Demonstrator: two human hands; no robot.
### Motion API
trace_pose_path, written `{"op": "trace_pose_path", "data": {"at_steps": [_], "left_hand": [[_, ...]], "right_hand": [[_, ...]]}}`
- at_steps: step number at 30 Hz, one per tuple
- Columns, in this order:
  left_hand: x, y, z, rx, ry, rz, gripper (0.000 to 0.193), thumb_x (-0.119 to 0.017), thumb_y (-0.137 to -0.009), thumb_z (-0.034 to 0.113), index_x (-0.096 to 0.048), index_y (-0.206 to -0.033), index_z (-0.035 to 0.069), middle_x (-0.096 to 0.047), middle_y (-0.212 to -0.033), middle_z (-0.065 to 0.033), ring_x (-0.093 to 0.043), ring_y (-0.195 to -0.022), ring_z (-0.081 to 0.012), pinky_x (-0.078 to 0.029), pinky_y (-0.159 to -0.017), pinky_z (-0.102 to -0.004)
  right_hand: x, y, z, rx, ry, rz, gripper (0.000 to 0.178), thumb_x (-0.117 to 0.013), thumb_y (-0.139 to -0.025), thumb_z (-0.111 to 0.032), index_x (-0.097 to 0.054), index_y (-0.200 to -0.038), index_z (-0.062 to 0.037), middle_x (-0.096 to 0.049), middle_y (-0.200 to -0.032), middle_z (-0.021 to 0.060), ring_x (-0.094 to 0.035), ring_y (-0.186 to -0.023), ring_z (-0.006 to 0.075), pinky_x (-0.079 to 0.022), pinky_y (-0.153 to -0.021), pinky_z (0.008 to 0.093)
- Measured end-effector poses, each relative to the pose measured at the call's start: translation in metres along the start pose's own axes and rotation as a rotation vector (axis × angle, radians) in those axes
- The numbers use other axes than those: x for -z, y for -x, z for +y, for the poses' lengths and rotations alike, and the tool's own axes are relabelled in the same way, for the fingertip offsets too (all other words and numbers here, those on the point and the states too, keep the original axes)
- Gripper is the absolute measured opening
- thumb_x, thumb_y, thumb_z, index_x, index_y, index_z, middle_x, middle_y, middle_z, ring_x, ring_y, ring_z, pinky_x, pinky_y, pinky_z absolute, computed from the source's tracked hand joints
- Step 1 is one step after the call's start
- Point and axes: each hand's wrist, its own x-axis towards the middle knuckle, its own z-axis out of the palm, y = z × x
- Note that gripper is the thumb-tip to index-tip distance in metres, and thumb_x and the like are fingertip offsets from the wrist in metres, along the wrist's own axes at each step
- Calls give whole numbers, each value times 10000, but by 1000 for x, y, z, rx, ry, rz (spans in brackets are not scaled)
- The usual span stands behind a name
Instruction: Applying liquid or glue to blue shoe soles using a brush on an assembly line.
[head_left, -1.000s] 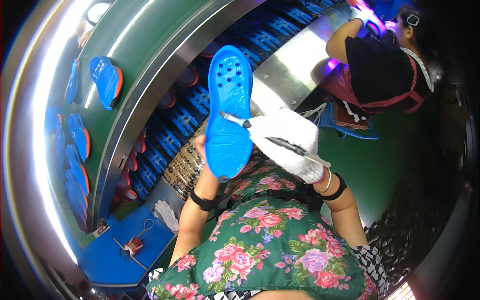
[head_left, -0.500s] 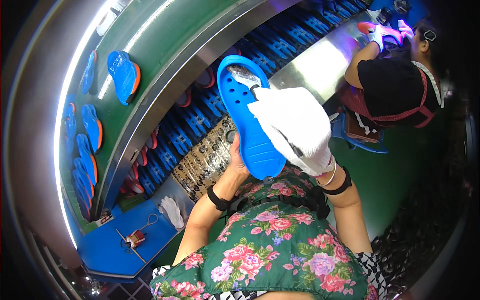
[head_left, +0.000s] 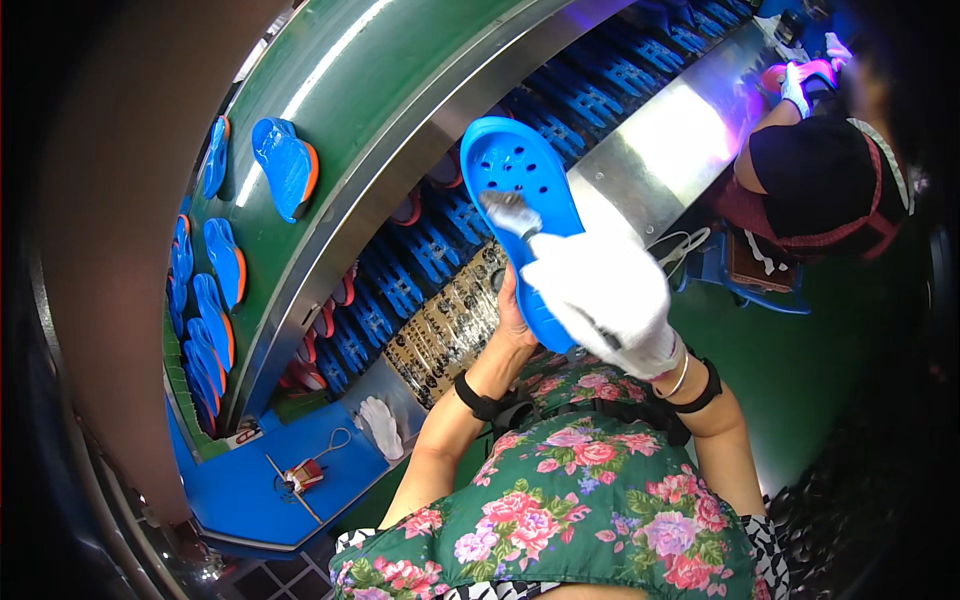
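Green conveyor belt [head_left: 400, 90] curves across the top left, with blue-and-orange soles [head_left: 285, 165] riding on it in a line down the left side. Under its metal edge there's a row of blue racks [head_left: 400, 280] with more soles tucked in. A patterned sheet [head_left: 445, 330] lies next to them. Lower left, a blue tray [head_left: 250, 490] has a spare white glove [head_left: 382, 425] just above it and a small red tool [head_left: 302, 476] on it. Top right, a co-worker [head_left: 820, 180] in a dark top leans over a shiny steel table [head_left: 660, 140].
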Motion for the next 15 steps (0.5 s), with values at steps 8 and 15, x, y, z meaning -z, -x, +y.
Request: {"op": "trace_pose_path", "data": {"at_steps": [8,15], "left_hand": [[-47,-28,9,-121,-332,126,1139,-498,-831,860,-243,-1590,51,-408,-1561,-222,-432,-1425,-386,-366,-1175,-555],[-49,-45,15,-100,-11,-59,1113,-572,-805,842,-347,-1530,27,-529,-1440,-180,-547,-1278,-493,-489,-1027,-639]], "right_hand": [[3,2,7,-108,-94,108,230,-758,-807,-1,-776,-1034,-33,-760,-1041,128,-722,-964,273,-541,-912,412],[1,7,14,41,-118,80,222,-786,-770,12,-772,-984,-45,-762,-1004,137,-730,-951,279,-556,-914,406]]}}
